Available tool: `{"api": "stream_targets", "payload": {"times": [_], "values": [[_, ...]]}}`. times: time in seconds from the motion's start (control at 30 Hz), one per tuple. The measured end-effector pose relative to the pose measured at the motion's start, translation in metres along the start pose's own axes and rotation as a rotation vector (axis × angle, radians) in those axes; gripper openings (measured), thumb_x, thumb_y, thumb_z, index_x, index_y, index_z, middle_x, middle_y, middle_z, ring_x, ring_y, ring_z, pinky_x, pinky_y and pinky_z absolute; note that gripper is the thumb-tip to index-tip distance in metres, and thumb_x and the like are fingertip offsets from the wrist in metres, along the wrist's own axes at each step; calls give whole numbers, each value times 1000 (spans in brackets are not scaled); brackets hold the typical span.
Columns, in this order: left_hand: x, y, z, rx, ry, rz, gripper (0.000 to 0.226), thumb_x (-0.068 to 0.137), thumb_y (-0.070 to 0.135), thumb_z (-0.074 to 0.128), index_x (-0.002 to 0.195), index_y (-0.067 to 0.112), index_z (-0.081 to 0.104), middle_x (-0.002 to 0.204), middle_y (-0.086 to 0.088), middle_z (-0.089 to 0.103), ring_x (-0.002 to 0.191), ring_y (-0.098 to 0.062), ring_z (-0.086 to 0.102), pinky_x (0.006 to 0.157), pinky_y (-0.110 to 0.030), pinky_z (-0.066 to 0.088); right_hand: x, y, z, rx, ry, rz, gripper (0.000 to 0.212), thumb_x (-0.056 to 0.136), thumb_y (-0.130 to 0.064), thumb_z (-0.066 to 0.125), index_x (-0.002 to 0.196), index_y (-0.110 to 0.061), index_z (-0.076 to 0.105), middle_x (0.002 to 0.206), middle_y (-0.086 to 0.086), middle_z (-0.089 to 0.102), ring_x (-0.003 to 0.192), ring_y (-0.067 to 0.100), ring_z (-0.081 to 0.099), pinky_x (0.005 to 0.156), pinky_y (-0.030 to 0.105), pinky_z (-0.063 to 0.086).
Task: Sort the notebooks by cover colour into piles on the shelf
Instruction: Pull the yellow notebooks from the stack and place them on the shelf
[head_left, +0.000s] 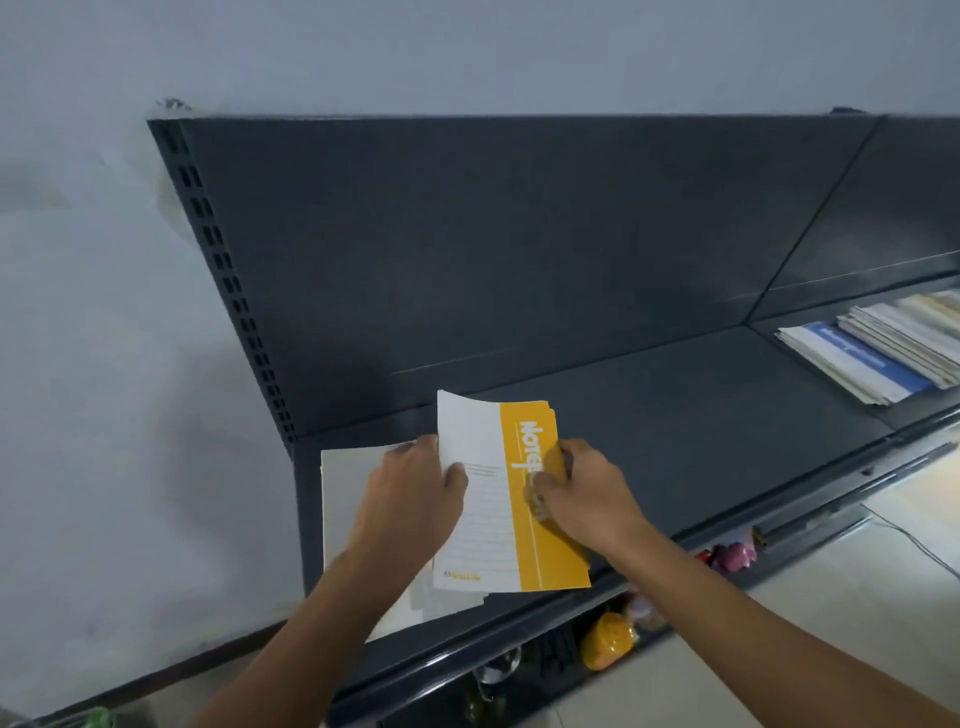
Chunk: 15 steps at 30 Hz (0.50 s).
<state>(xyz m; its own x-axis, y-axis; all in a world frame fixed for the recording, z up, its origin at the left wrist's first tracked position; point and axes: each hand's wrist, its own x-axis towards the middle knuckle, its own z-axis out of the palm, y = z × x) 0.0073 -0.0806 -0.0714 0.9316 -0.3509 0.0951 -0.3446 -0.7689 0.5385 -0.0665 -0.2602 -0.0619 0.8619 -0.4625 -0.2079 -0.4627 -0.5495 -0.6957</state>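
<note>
"Your left hand (415, 493) and right hand (582, 488) each pinched one side of the yellow notebook (535, 561)."

"Yes, you held it over the left end of the shelf (675, 415). It looked light and bendy, so the edges were best."

shelf (675, 395): matt dark-grey painted metal, under both hands | notebook (498, 499): smooth paper cover, slight sheen, between the hands

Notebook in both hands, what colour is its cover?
The notebook is white with a wide yellow band bearing white lettering; head view.
</note>
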Motion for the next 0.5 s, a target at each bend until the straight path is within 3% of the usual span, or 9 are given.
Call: {"api": "stream_targets", "payload": {"times": [0.07,0.17,0.33,0.5], "values": [[8,13,6,20,-10,32,10,99,33,49,95,24,47,77,14,53,63,-6,51,52,-16,29,1,7,-14,-20,32,3,45,96,-28,60,138,-16,47,104,-6,67,86,11,66,78,33,52],[18,39,21,77,-21,58,13,99,37,50,98,23,48,73,17,49,60,-5,49,49,-14,25,3,25,-38,-64,89,16,44,96,-30,59,136,-15,47,114,0,64,99,21,61,78,32,46],[38,107,59,105,-71,150,21,98,40,48,108,21,50,89,7,58,71,-9,51,65,-27,38,8,70,-95,-119,176,36,30,97,-31,57,121,-15,50,101,-3,58,93,20,58,75,33,44],[46,195,105,135,-149,261,23,99,42,46,103,20,48,97,1,62,83,-20,57,71,-34,43,9,131,-166,-120,280,75,32,95,-27,58,120,-10,51,110,7,64,101,29,62,78,38,49]]}}
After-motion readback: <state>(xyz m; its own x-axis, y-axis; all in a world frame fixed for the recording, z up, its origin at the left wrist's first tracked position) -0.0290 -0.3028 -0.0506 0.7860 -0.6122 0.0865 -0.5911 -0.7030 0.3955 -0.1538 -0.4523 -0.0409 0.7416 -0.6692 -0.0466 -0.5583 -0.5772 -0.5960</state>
